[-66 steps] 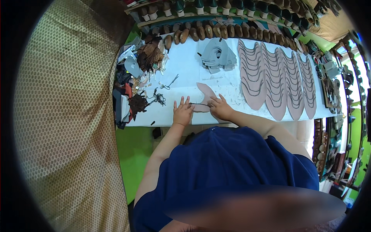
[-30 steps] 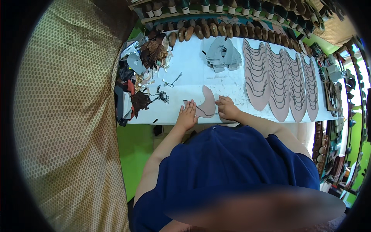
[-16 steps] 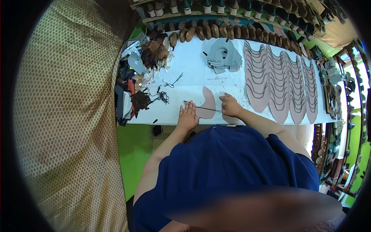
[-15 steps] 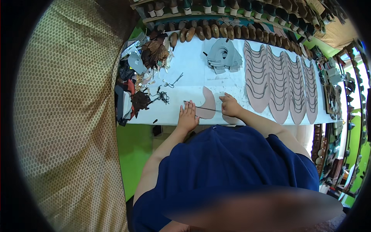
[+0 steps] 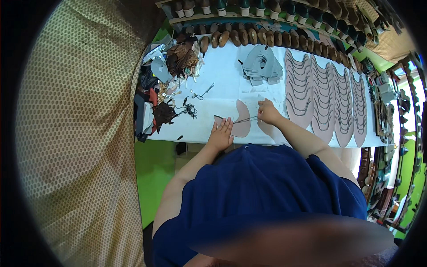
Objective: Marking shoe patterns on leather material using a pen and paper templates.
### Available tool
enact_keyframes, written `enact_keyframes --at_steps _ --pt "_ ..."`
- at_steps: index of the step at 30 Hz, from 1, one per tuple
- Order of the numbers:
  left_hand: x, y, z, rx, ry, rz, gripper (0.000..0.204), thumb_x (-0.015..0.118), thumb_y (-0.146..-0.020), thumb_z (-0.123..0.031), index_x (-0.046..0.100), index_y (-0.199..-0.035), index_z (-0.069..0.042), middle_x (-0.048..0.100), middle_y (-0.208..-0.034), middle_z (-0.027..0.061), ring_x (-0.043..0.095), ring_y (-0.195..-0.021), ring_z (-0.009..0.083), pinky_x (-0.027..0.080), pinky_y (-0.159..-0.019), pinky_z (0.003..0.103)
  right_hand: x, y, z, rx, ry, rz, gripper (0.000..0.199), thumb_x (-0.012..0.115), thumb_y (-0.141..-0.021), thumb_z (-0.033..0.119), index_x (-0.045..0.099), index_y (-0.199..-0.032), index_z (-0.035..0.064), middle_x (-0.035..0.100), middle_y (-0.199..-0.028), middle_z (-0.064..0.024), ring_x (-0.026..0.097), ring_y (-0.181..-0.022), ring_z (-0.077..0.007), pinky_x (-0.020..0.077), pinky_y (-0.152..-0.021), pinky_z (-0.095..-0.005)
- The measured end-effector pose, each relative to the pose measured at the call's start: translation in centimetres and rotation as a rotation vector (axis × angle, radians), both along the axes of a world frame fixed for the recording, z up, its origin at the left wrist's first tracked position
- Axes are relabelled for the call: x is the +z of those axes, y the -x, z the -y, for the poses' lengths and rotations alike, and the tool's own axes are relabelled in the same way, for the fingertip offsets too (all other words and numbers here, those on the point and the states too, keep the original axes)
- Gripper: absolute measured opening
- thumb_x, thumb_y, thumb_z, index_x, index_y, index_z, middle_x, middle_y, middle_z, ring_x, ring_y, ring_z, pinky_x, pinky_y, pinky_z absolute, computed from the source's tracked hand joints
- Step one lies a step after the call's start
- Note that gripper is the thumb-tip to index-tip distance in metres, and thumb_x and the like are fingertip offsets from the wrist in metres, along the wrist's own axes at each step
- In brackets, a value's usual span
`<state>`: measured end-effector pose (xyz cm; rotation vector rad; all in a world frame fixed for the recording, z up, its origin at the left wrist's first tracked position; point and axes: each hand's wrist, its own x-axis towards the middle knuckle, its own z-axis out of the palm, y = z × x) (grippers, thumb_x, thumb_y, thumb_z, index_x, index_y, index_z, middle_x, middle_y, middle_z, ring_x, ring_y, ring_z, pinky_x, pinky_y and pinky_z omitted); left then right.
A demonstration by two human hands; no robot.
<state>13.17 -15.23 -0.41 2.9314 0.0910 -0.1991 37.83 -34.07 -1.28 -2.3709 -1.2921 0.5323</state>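
Observation:
A curved pinkish-beige shoe-upper piece lies on the white-covered table in front of me. My left hand rests flat on its left arm, fingers stretched out over the material. From the fingertips of that hand a thin dark braided cord runs taut across the piece, slanting up to the right. My right hand pinches the cord's other end just above the table. Below the right hand another beige piece shows in part, with the forearm over some of it.
Four overlapping rows of beige pieces with dark edging fill the right side. Grey cut pieces are stacked behind. Leather scraps and tangled dark cord lie at left, scissors nearby. Shoe lasts line the back.
My right hand has lifted slightly up and away, so the cord now slopes upward to the right. My left hand has shifted a little nearer and right. The view has moved slightly.

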Motion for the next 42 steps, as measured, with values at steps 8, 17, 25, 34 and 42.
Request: enact_keyframes --at_steps 8,17,25,34,42 --pt "0.4 -0.5 0.6 0.019 -0.001 -0.011 0.070 0.051 -0.091 -0.037 0.030 -0.151 -0.007 0.027 -0.159 0.0107 0.027 -0.146 0.0276 0.013 -0.117 0.058 -2.4 -2.0 -2.7 -0.068 0.123 0.140 0.018 0.065 -0.075 0.020 0.076 -0.085 0.0101 0.054 -0.140 -0.0138 0.038 -0.137 -0.0407 0.0416 -0.105 -0.0502" --pt "-0.8 -0.6 0.8 0.055 -0.134 -0.008 0.070 0.051 -0.091 -0.040 0.032 -0.150 -0.008 0.033 -0.157 0.0105 0.029 -0.146 0.0255 0.009 -0.117 0.060 1.6 0.6 -4.0 -0.209 0.089 0.104 0.009 0.071 -0.069 0.015 0.071 -0.076 0.0092 0.054 -0.139 -0.0114 0.047 -0.129 -0.0321 0.0450 -0.100 -0.0450" --pt "1.1 -1.0 1.4 0.059 -0.104 -0.079 0.080 0.052 -0.090 -0.055 0.028 -0.153 -0.012 0.029 -0.158 0.0110 0.025 -0.147 0.0260 0.007 -0.114 0.065 -0.8 1.9 -2.7 -0.212 -0.045 0.233 0.022 0.069 -0.071 0.013 0.064 -0.091 0.0061 0.055 -0.136 -0.0139 0.047 -0.128 -0.0342 0.0425 -0.103 -0.0446" --pt "0.6 1.5 -2.0 0.058 0.029 0.057 0.057 0.065 -0.085 -0.047 0.054 -0.138 -0.029 0.024 -0.160 0.0118 0.020 -0.148 0.0347 0.011 -0.112 0.068 1.1 5.8 1.0 0.404 -0.307 0.301 0.019 0.070 -0.076 0.017 0.066 -0.094 0.0223 0.056 -0.117 -0.0019 0.043 -0.133 -0.0314 0.0403 -0.100 -0.0524" --pt "0.7 -0.1 -2.8 0.026 0.037 0.304 0.007 0.073 -0.078 -0.026 0.071 -0.082 -0.021 0.044 -0.151 0.0035 0.035 -0.142 0.0319 0.016 -0.111 0.067 -0.5 6.9 0.5 0.381 -0.448 0.406 0.017 0.069 -0.077 0.015 0.063 -0.092 0.0100 0.059 -0.117 -0.0017 0.049 -0.128 -0.0296 0.0416 -0.098 -0.0470"
